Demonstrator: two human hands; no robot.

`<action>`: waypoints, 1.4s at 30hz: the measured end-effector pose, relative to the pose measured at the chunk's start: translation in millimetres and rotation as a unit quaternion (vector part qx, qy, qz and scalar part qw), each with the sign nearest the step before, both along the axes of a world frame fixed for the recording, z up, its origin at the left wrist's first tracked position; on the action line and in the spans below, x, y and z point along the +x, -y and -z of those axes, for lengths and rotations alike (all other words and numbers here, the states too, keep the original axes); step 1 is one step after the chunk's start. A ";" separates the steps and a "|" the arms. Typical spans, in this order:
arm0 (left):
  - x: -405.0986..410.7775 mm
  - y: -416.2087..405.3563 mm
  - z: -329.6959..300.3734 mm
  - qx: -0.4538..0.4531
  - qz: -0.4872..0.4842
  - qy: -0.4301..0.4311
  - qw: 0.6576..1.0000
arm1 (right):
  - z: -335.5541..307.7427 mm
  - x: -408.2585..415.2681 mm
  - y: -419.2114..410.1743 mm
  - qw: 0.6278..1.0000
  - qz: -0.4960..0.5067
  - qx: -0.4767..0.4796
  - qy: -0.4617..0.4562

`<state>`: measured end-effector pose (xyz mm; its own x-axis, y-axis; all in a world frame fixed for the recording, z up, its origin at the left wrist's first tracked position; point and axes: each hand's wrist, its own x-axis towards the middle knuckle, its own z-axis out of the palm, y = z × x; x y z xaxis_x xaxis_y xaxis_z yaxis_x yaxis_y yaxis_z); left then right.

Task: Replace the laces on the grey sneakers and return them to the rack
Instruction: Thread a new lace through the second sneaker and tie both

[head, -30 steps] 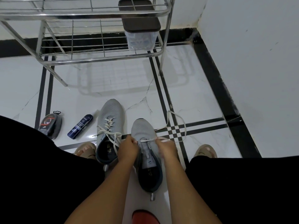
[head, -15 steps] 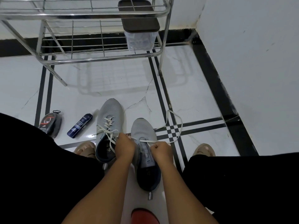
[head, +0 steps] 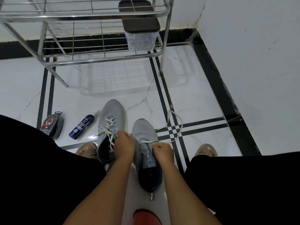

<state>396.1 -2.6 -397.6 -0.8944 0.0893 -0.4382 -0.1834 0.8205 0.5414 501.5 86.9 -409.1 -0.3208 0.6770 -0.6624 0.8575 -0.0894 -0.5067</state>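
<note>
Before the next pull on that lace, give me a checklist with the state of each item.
1. Both hands on the right sneaker: ok, the left hand and right hand are closed at its eyelets.
2. Lace seated in the lowest eyelets: ok, one bar crosses below the toe.
3. Loose lace end free: ok, it loops on the floor to the right, clear of the rack leg.
4. Equal lace ends: cannot tell, the left end is hidden by the hand.
5. Left sneaker laced: ok, crossed, ends untied.
6. Rack has room: ok, the lower shelf is bare left of the container.
</note>
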 end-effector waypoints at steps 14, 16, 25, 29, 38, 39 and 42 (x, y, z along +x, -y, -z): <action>17.5 6.3 4.4 -0.045 0.160 0.127 0.978 | 22.0 -41.1 -10.1 0.966 0.193 -0.171 -0.031; 17.6 8.7 8.0 -0.039 0.148 0.133 0.979 | 23.0 -44.6 -7.3 0.962 0.204 -0.174 -0.053; 17.8 10.3 12.0 -0.025 0.141 0.127 0.982 | 16.3 -37.0 -7.4 0.981 0.165 -0.100 -0.035; 17.6 7.4 13.7 -0.032 0.143 0.110 0.983 | 10.9 -33.6 -2.8 0.921 0.289 -0.199 -0.167; 5.4 -9.1 -7.4 0.045 0.127 0.037 0.990 | -27.0 -24.0 -18.1 0.824 0.379 -0.350 -0.234; 4.6 -12.2 -10.9 0.062 0.132 0.044 0.988 | -32.0 -24.0 -19.3 0.831 0.365 -0.345 -0.237; 4.5 -23.2 -25.7 0.109 0.189 0.078 0.973 | -51.2 -27.8 -21.2 0.874 0.318 -0.268 -0.251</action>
<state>400.6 20.6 -371.9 -0.7039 0.5051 -0.4995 0.0159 0.7142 0.6998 473.7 108.1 -357.9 -0.3344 0.4591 -0.8230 0.2296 -0.8073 -0.5437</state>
